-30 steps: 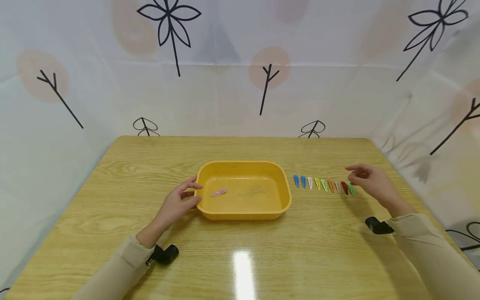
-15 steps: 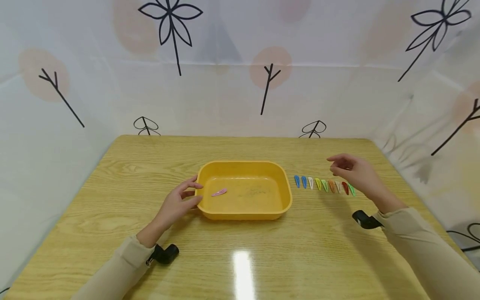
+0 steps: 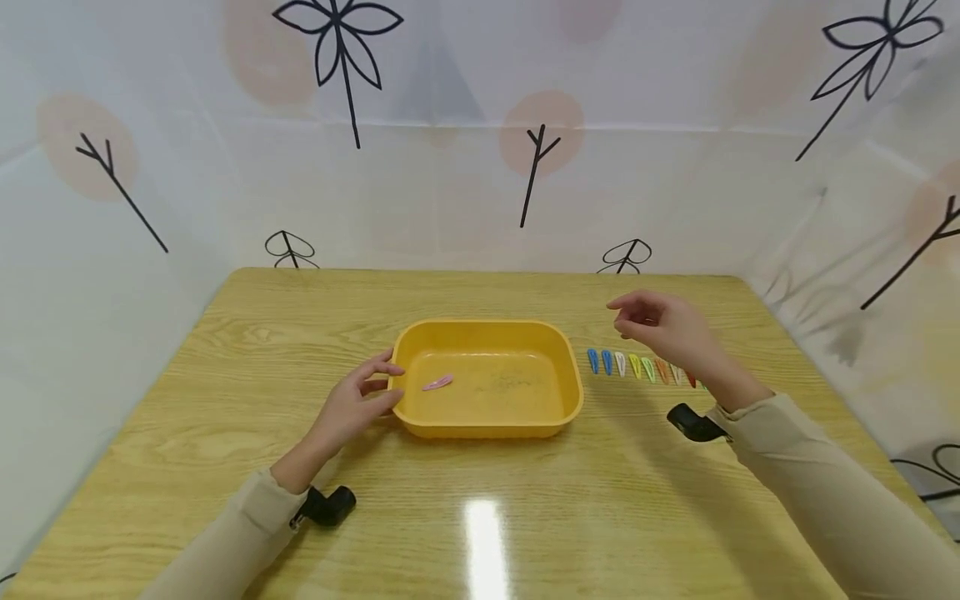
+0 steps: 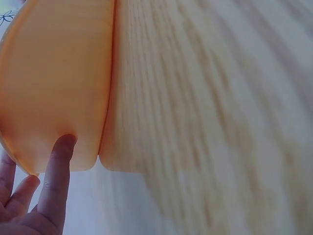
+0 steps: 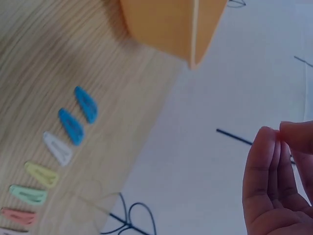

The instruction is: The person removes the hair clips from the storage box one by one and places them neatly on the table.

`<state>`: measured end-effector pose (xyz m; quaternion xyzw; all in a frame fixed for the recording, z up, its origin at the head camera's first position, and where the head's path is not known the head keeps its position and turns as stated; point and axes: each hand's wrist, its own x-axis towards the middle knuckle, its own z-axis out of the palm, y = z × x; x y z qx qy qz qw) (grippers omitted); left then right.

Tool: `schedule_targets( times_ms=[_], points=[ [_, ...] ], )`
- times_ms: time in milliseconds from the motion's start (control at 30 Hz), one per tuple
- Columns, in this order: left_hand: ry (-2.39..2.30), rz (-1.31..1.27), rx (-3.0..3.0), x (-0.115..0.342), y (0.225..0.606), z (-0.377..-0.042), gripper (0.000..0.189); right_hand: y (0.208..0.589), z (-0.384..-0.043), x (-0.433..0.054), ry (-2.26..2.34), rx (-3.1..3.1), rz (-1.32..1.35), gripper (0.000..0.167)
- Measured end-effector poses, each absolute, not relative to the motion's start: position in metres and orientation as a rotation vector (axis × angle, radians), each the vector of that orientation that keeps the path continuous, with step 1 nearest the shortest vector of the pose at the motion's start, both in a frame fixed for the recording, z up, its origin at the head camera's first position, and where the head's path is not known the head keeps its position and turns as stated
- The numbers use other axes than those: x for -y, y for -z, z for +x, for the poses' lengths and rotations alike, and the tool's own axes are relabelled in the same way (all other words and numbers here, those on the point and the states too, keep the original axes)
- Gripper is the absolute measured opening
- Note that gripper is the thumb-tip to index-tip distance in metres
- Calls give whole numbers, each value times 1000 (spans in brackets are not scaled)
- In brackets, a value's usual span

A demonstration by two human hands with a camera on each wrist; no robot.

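Note:
A yellow plastic tray (image 3: 487, 431) stands mid-table with one pink hair clip (image 3: 438, 382) lying in its left part. My left hand (image 3: 356, 404) holds the tray's left end; in the left wrist view one finger (image 4: 62, 152) presses on the outer wall while others lie at the rim. To the right of the tray runs a row of snap hair clips, from blue clips (image 5: 86, 104) through white (image 5: 57, 148) and yellow (image 5: 41, 174) to green and red. Raised above the row, my right hand (image 3: 663, 329) has loosely bent fingers, thumb near index, nothing visible between them.
The wood-grain table (image 3: 420, 517) ends at a white patterned cloth (image 3: 450, 183) behind and at the sides. A black wrist camera (image 3: 330, 506) sits on the left wrist, another camera (image 3: 693, 422) on the right.
My right hand has moved left from the far end of the clip row toward the tray, rising slightly in view. My left hand and the tray stay where they were.

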<state>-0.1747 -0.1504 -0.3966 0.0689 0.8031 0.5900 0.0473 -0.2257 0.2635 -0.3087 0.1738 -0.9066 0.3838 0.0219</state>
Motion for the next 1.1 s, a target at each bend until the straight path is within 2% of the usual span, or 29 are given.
schedule_targets(
  times_ms=[1100],
  points=[
    [-1819,233,-2441,152,399,-177,31,312,-258,-162,-1417,2818,966,25]
  ],
)
